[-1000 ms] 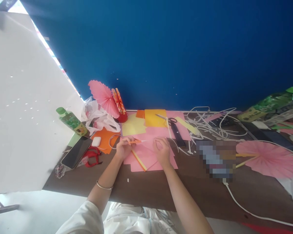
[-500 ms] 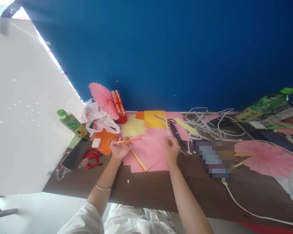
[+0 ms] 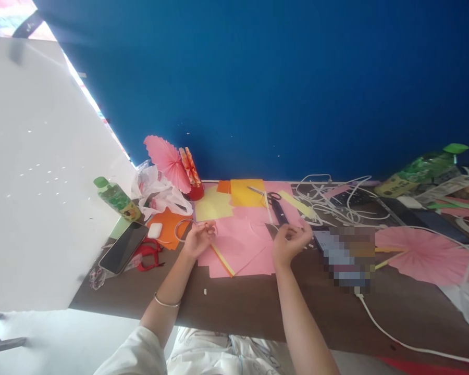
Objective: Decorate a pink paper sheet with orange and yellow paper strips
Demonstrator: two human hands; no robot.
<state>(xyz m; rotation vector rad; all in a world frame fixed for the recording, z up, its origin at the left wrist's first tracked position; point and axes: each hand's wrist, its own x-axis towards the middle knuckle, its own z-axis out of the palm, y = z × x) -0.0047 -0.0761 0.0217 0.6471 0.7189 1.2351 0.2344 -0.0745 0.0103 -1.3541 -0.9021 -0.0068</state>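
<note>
The yellow-and-orange strip, long axis eleven-to-five o'clock, lies at four o'clock from the nearer left hand, curled, any grip indiscernible.

The bare left arm and bare right arm slant inward across the near edge of the dark brown surface. The left hand's fingers are curled; the right hand's bend toward the right edge.

White sleeve, slim bangle (silvery)
</note>
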